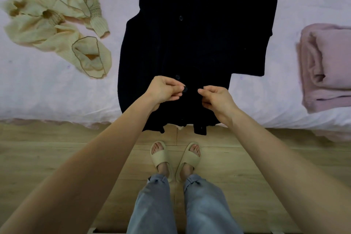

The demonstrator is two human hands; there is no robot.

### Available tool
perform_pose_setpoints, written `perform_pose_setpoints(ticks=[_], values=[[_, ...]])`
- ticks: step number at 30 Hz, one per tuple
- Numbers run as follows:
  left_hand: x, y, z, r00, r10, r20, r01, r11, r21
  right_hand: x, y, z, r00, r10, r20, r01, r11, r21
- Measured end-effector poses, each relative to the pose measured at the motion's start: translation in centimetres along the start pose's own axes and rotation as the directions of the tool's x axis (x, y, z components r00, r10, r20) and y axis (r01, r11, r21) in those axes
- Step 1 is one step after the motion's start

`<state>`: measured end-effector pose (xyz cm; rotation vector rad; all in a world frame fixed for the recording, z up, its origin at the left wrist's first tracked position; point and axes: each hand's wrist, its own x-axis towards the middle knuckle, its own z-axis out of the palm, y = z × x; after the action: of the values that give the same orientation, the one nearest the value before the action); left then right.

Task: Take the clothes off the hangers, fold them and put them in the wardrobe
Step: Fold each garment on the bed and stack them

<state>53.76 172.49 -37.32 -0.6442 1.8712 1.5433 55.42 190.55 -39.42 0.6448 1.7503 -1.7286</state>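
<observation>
The bed fills everything beyond my hands, its pale sheet running from far left to far right, with the wooden floor on the near side under my arms.

Spread flat on it, straight ahead of both hands, is the black cardigan. Its long axis runs directly away from me, hem nearest and hanging a little over the bed's edge, collar farthest. One sleeve lies out beyond and to the right of my right hand.

Well out to the right of the right hand sits a folded pink garment. Off to the left and beyond my left hand lies a crumpled cream blouse, not yet folded.

My left hand has its fingers curled, thumb and fingertips pinching a dark button on the cardigan's front. My right hand is curled too, pinching the opposite front edge just across from it; black on black, I can't quite make out the buttonhole. The two hands are close together, either side of the placket, about equally near.

I judge the step in hand is working this low button, and the fold will then follow that away-from-me axis.
</observation>
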Motion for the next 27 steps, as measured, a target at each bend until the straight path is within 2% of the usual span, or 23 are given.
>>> perform_pose_setpoints(ticks=[5,9,13,16,21,27], values=[[1.4,1.2,0.3,1.000,-0.013,0.004,0.013,0.998,0.056,1.4,-1.6,-0.1,0.998,-0.003,0.064,0.006,0.998,-0.058],[2.3,1.4,0.3,1.000,-0.013,0.014,0.012,0.997,0.080,2.6,-2.3,0.3,0.995,-0.099,0.008,0.098,0.979,-0.179],[2.4,0.9,0.4,1.000,-0.008,-0.003,0.008,0.997,0.070,3.0,-1.9,1.4,0.954,-0.301,-0.014,0.267,0.867,-0.420],[2.3,0.3,0.3,1.000,-0.014,0.003,0.014,0.998,0.061,2.8,-1.4,2.1,0.918,-0.396,-0.005,0.330,0.771,-0.545],[2.0,-0.5,0.5,0.999,-0.030,-0.010,0.031,0.999,0.040,2.4,-0.8,2.1,0.906,-0.421,0.045,0.343,0.667,-0.662],[2.2,-0.7,0.4,0.999,-0.039,-0.033,0.039,0.999,0.015,2.1,-1.3,1.9,0.921,-0.354,0.165,0.369,0.655,-0.659]])
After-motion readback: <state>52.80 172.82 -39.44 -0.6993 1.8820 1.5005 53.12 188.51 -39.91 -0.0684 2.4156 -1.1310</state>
